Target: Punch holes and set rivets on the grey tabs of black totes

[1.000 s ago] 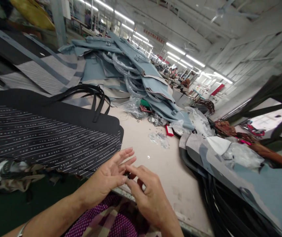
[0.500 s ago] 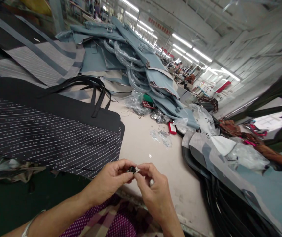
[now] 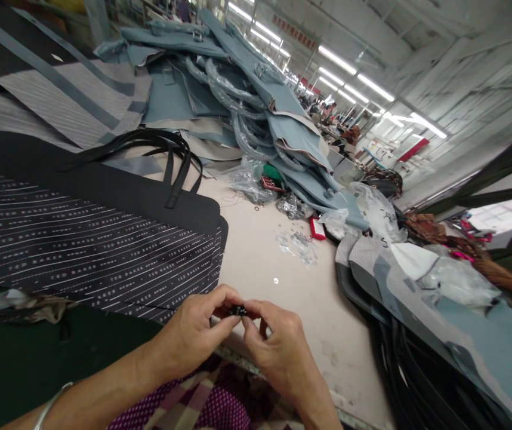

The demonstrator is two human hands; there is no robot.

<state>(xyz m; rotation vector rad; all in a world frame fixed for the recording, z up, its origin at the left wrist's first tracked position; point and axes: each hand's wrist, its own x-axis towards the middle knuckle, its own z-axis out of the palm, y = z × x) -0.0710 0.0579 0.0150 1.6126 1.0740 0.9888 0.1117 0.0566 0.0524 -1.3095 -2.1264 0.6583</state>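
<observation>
My left hand [image 3: 196, 327] and my right hand [image 3: 280, 341] meet at the table's near edge, each closed in a pinch. Between their fingertips is a small dark, shiny piece [image 3: 237, 310], mostly covered by the fingers; its exact kind is too small to make out. Beyond my right hand a small pale washer [image 3: 275, 280] lies on the tabletop [image 3: 249, 248]. To the left of my hands stretches a black bag panel [image 3: 117, 257] printed with white stripes and lettering, with black straps [image 3: 179, 173] at its far edge.
Several thin metal pieces [image 3: 298, 246] are scattered past the washer, near a red box [image 3: 317, 228]. Blue bag parts [image 3: 220, 89] with plastic-wrapped handles are heaped at the back. Black and grey bag pieces [image 3: 372, 269] with dark straps [image 3: 399, 370] are stacked on the right.
The fingers of both hands have drawn closer around the small dark piece, so less of its pale tip shows. The camera view has shifted slightly.
</observation>
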